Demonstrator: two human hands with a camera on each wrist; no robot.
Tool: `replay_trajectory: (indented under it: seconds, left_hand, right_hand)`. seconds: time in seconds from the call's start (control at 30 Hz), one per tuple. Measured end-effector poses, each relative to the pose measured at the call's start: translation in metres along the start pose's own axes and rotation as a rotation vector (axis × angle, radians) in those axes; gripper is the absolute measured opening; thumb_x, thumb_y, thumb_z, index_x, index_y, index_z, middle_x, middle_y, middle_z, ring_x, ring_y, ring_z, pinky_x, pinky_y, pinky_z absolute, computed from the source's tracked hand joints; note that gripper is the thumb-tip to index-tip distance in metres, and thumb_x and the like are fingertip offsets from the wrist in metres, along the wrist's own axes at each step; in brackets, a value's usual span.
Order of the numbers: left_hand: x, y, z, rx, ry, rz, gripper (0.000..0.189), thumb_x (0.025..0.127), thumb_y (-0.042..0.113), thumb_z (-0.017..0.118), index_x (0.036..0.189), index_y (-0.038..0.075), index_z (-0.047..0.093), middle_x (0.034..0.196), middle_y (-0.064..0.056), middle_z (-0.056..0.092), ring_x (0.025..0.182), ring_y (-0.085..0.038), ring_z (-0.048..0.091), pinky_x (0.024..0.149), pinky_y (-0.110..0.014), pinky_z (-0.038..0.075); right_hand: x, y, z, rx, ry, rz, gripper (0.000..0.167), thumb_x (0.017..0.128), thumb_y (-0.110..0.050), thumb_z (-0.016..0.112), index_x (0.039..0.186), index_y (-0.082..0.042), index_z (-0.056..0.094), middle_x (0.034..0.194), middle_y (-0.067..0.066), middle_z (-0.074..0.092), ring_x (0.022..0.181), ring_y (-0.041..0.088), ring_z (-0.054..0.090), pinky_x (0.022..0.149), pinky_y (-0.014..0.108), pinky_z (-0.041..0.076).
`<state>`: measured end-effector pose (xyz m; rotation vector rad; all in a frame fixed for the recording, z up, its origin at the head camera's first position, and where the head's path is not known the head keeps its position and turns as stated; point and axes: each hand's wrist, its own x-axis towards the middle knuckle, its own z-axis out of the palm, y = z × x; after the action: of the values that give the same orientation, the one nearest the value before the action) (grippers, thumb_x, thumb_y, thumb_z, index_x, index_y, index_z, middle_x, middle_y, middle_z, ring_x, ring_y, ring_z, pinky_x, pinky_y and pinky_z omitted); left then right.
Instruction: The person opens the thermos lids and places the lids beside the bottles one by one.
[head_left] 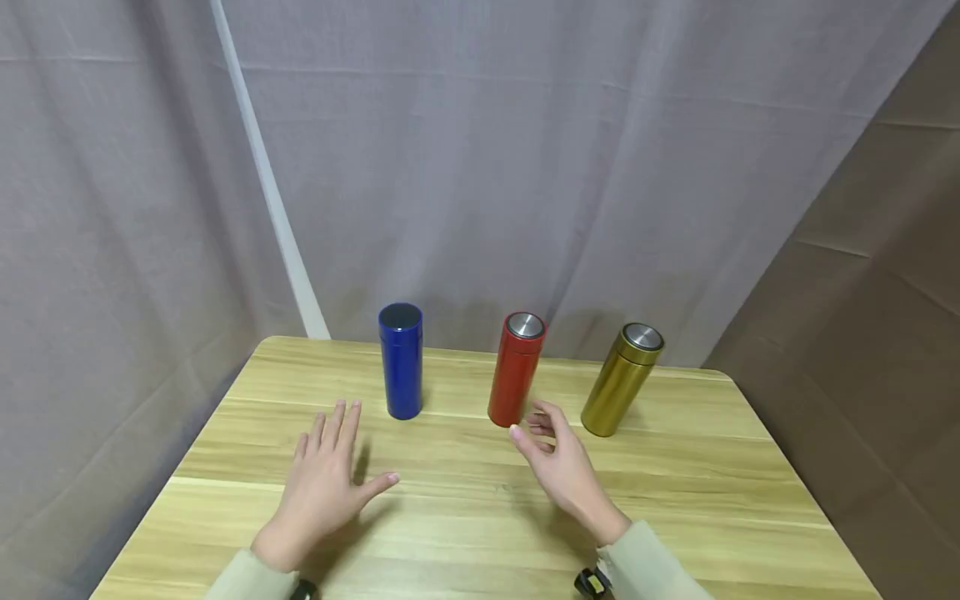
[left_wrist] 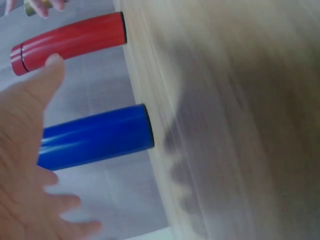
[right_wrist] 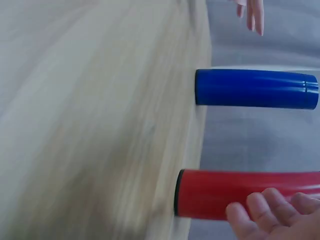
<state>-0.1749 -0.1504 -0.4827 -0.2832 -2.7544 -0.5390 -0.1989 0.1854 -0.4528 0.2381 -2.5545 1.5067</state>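
Head view: the red, metallic-looking cylindrical bottle (head_left: 515,375) is stood upright on the wood-grained table (head_left: 450,533), ahead and left of the nearer right hand (head_left: 564,471), its fingers loosely curved, nothing gripped; the left hand's (head_left: 324,482) are spread.

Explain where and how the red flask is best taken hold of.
Probably mid-body on the red flask, coming in from its right: it stands upright, its body is a smooth cylinder, and a gap separates it from the gold flask there.
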Motion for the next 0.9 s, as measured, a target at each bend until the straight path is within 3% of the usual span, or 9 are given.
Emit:
replay_trajectory:
  seconds: [0.17,0.33,0.47,0.7,0.9]
  left_hand:
    - [0.012,0.000,0.001,-0.149,0.053,0.058,0.119,0.066,0.066,0.076,0.156,0.018,0.014,0.155,-0.015,0.026,0.138,-0.040,0.029,0.106,-0.059,0.029]
    - [0.025,0.000,0.002,-0.259,0.082,0.022,0.115,0.066,0.059,0.081,0.154,0.015,0.021,0.152,-0.016,0.032,0.135,-0.036,0.035,0.106,-0.054,0.032]
    - [0.034,0.000,0.003,-0.303,0.074,-0.022,0.114,0.067,0.059,0.080,0.154,0.017,0.020,0.152,-0.016,0.031,0.136,-0.035,0.034,0.106,-0.054,0.032]
    - [0.048,-0.003,0.005,-0.375,0.091,-0.053,0.113,0.068,0.062,0.078,0.153,0.012,0.024,0.151,-0.017,0.033,0.132,-0.037,0.039,0.102,-0.056,0.037]
    - [0.060,-0.002,0.011,-0.437,0.089,-0.098,0.111,0.069,0.063,0.076,0.151,0.008,0.026,0.148,-0.016,0.036,0.126,-0.034,0.045,0.096,-0.053,0.043]
  right_hand:
    - [0.007,-0.020,0.008,0.098,0.015,-0.088,0.052,0.092,-0.028,0.066,0.136,-0.006,0.048,0.120,0.014,0.060,0.106,0.024,0.059,0.086,0.043,0.051]
    - [0.011,-0.057,0.016,0.159,-0.014,-0.154,0.049,0.091,-0.017,0.067,0.133,-0.001,0.048,0.117,0.015,0.059,0.105,0.034,0.058,0.088,0.045,0.050]
    - [0.020,-0.074,0.026,0.180,-0.019,-0.187,0.048,0.090,-0.019,0.070,0.130,-0.002,0.049,0.114,0.013,0.060,0.105,0.033,0.058,0.089,0.046,0.050]
    - [0.039,-0.093,0.045,0.216,-0.005,-0.248,0.047,0.089,-0.018,0.071,0.128,-0.001,0.051,0.111,0.017,0.061,0.104,0.031,0.058,0.088,0.048,0.050]
    - [0.065,-0.076,0.074,0.223,0.012,-0.210,0.054,0.086,-0.036,0.073,0.129,-0.013,0.052,0.112,0.006,0.063,0.105,0.027,0.059,0.085,0.040,0.053]
